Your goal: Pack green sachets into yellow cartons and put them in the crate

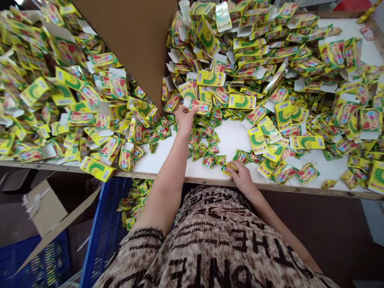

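Observation:
My left hand (185, 117) reaches forward over the white table (231, 138) and its fingers close on a flat yellow-green carton (201, 106) at the edge of a large pile of such cartons (270, 68). My right hand (241, 176) rests at the table's near edge, fingers curled over a small yellow sachet (228, 167). Small green-and-red sachets (207, 138) lie scattered between both hands.
A brown cardboard divider (135, 36) stands upright at the back, with more cartons (60, 100) heaped to its left. A blue plastic crate (105, 228) holding finished packs sits below the table on the left, beside a cardboard box (45, 212).

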`<state>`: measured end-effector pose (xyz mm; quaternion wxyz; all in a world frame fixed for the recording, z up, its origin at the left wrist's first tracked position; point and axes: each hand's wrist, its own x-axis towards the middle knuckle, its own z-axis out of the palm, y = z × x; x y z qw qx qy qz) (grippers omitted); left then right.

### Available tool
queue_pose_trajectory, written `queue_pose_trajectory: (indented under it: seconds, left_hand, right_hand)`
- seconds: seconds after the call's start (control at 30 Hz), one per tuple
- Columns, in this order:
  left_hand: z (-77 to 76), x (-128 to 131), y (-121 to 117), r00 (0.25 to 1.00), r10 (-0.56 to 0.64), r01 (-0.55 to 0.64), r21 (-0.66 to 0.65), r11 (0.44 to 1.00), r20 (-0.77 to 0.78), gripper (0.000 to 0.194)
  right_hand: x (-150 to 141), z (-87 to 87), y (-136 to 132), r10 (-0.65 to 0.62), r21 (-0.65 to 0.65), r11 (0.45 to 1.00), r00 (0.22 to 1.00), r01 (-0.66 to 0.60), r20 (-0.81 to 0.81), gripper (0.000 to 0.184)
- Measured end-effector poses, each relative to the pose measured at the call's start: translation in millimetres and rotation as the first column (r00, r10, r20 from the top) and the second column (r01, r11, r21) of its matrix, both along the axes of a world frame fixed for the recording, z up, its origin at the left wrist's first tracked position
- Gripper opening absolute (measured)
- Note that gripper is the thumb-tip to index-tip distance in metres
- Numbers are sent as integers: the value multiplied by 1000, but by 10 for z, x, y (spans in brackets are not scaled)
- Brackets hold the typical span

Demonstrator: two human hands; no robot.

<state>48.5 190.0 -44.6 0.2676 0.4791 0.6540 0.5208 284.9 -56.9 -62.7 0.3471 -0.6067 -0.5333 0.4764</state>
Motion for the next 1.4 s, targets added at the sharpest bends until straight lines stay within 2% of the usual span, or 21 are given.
queue_pose_trajectory:
  seconds: [0.07, 0.13, 0.17, 0.2, 0.27, 0.3, 0.33, 0.4, 0.5, 0.57, 0.63, 0.7, 0.77, 0.93, 1.0, 1.07, 1.13, 1.2, 1.27, 1.3, 1.4]
  left_hand:
    - [111, 27, -206, 996, -71, 70, 19, 997, 61, 32]
    - [262, 82, -528, 950, -311, 311, 16, 950, 35, 28]
    - [325, 130, -718, 875, -484, 484, -11, 875, -7, 26]
    - [367, 192, -914, 760, -648, 646, -59, 761, -55, 25]
    - [375, 341, -1286, 521, -844, 828, -163, 536, -129, 21]
    - [345, 415, -1444, 453, -879, 858, -196, 475, -150, 18]
    - [300, 480, -1576, 433, -886, 863, -208, 460, -164, 14]
    - [199, 569, -1758, 475, -863, 845, -185, 502, -173, 6]
    - [91, 603, -1882, 526, -831, 827, -121, 549, -182, 8]
    - [58, 598, -1931, 553, -806, 809, -94, 580, -212, 9]
    - [40, 600, -1984, 576, -777, 792, -64, 607, -254, 10]
    - [23, 609, -2040, 586, -757, 786, -22, 617, -290, 13]
    - [3, 617, -2089, 603, -741, 781, 27, 624, -296, 16]
    - [-51, 637, -2144, 642, -744, 763, 61, 643, -187, 15]
    - [-68, 667, -2141, 697, -716, 717, 57, 695, -33, 21]
    - [-74, 705, -2127, 727, -649, 662, 21, 749, 224, 35]
    - [-64, 736, -2109, 649, -586, 684, -35, 729, 485, 41]
    - [-46, 749, -2093, 540, -534, 739, -63, 671, 651, 39]
    - [-35, 752, -2086, 480, -494, 764, -70, 641, 725, 39]
    - [-35, 755, -2087, 468, -483, 766, -67, 639, 740, 40]
    - [-57, 776, -2095, 481, -521, 777, -67, 626, 705, 39]
  right_hand:
    - [63, 93, 30, -35, -23, 999, 995, 33, -90, 29]
    - [143, 247, 98, -127, 8, 992, 981, 129, -150, 32]
    - [178, 335, 148, -183, 54, 980, 970, 194, -161, 33]
    - [204, 422, 207, -228, 117, 962, 960, 248, -161, 32]
    - [221, 557, 334, -222, 255, 936, 968, 244, -115, 29]
    - [212, 597, 392, -176, 312, 932, 983, 186, -62, 26]
    - [197, 617, 440, -113, 353, 930, 994, 101, 12, 23]
    - [165, 616, 495, 8, 384, 920, 982, -82, 190, 17]
    - [147, 627, 490, 83, 367, 893, 897, -260, 435, 17]
    - [153, 702, 476, 140, 317, 863, 790, -393, 597, 20]
    - [156, 820, 491, 223, 219, 812, 635, -540, 740, 23]
    - [151, 933, 536, 300, 113, 761, 501, -639, 812, 24]
    - [134, 1004, 591, 351, 43, 743, 444, -668, 825, 21]
    - [10, 1039, 622, 364, -48, 799, 419, -599, 832, 12]
    - [-39, 1057, 596, 363, -56, 791, 393, -609, 845, 10]
    - [-45, 1077, 580, 406, -44, 743, 397, -668, 823, 17]
    - [2, 1081, 588, 449, -5, 723, 464, -691, 764, 29]
    - [78, 1051, 615, 441, 43, 764, 570, -644, 693, 29]
    - [145, 986, 645, 403, 108, 795, 652, -597, 642, 16]
    - [168, 946, 655, 396, 143, 786, 667, -602, 632, 12]
    - [212, 831, 649, 456, 192, 701, 639, -687, 619, 17]
